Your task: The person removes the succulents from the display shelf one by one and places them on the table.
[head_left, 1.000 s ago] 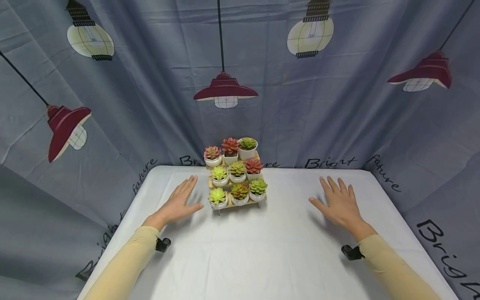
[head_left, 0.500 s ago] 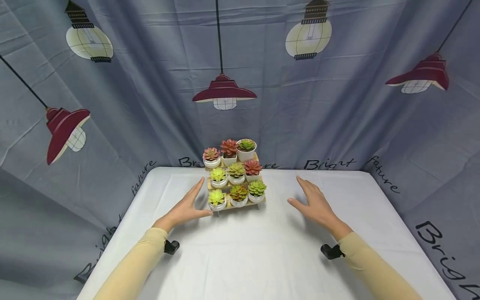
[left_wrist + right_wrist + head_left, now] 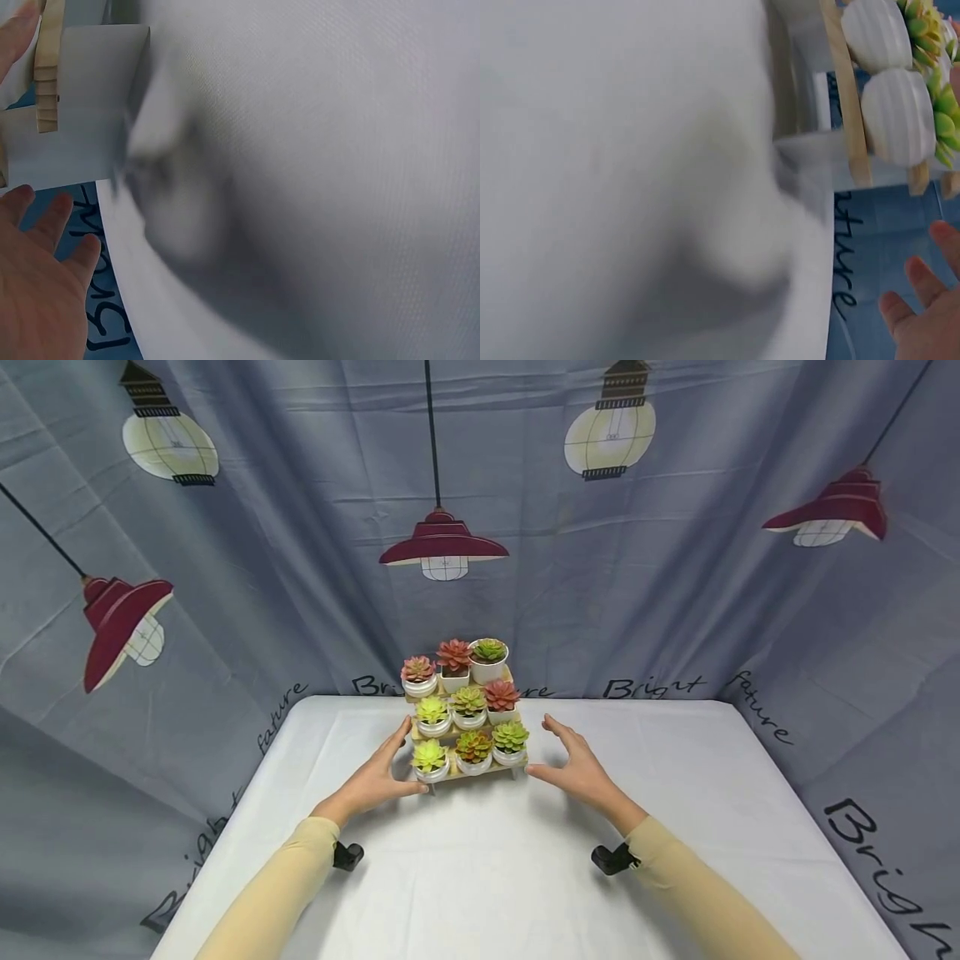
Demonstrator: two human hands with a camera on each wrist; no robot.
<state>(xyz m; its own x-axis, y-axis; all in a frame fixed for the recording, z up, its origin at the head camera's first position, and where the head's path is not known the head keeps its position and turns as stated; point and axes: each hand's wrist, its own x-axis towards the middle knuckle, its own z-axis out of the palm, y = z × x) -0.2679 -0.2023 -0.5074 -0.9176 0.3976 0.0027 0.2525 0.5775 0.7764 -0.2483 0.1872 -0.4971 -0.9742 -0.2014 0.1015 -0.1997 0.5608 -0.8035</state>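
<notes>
A three-tier stand [image 3: 454,776] with wooden shelves and pale side panels carries several small potted succulents [image 3: 468,702], green, yellow-green and red, in white pots. At its left side is my left hand [image 3: 371,787], fingers extended and thumb by the front left corner; contact is unclear. The left wrist view has the pale side panel [image 3: 94,97] close to that hand's spread fingers [image 3: 52,217]. My right hand [image 3: 581,772] stands just off the right side, thumb and fingers apart. In the right wrist view its fingers [image 3: 926,281] lie beyond the white pots [image 3: 900,116].
The stand sits near the back edge of a white-covered table [image 3: 480,877]. Behind and around hangs a blue-grey curtain [image 3: 330,527] printed with lamps and lettering. A black wrist device [image 3: 347,857] is on the left arm, another black device [image 3: 613,860] on the right.
My right hand has swept left to the stand's right side. My left hand has shifted slightly right, up to the left side. The stand keeps its place on the table.
</notes>
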